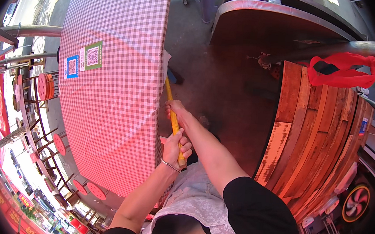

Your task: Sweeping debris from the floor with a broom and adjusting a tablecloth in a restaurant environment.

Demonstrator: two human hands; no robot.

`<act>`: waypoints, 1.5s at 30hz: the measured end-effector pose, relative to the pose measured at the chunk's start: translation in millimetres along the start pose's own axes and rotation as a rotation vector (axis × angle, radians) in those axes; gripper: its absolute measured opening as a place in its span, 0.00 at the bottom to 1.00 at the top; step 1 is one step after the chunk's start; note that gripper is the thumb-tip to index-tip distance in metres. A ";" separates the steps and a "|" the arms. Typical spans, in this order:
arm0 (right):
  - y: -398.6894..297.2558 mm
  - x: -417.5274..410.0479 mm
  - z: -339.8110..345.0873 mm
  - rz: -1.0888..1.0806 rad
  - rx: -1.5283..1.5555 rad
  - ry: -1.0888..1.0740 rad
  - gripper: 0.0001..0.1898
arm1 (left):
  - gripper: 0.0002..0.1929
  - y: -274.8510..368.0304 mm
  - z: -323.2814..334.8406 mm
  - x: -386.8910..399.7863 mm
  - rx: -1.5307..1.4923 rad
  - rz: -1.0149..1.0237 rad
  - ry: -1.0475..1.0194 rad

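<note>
Both of my hands grip a yellow wooden pole (175,122), which slants down beside a table under a red-and-white checked tablecloth (117,88). My left hand (178,146), with a metal bangle at the wrist, is closed around it near its blunt top end. Farther along the pole, my right hand (175,109) is wrapped around it close to the cloth's hanging edge. The pole's far end is hidden beyond the table edge. Two printed code cards, one green (93,56) and one blue (72,66), lie on the tablecloth.
To the right stands a wood-plank-patterned table (308,133), with a red cloth strip (343,71) tied to a metal pole above it. A dark curved counter (280,28) is ahead. Dark floor (235,97) runs between the tables. Red round stools (95,191) stand beyond the checked table.
</note>
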State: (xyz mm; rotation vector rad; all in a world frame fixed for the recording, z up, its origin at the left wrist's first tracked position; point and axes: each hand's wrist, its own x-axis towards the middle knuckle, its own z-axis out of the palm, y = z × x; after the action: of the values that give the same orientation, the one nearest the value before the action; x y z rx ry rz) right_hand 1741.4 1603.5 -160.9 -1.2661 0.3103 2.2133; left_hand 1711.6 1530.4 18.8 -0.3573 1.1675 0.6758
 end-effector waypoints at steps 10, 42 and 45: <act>24.6 -124.2 -87.5 -0.251 -0.032 0.532 0.03 | 0.11 -53.6 -19.5 -54.5 0.124 -0.358 -0.160; 318.1 -180.6 -331.9 -0.173 -0.884 0.705 0.20 | 0.16 21.5 -259.5 -78.5 2.456 1.310 -0.557; 370.5 -197.7 -330.4 -0.236 -1.114 0.819 0.19 | 0.17 20.4 -289.2 -69.6 2.395 1.555 -0.509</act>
State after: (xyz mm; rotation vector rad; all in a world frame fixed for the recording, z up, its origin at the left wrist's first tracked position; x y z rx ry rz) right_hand 1842.1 1079.8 -195.3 -2.5751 -0.8685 1.4959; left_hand 1473.8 1355.2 -21.4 2.7179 0.7839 0.0952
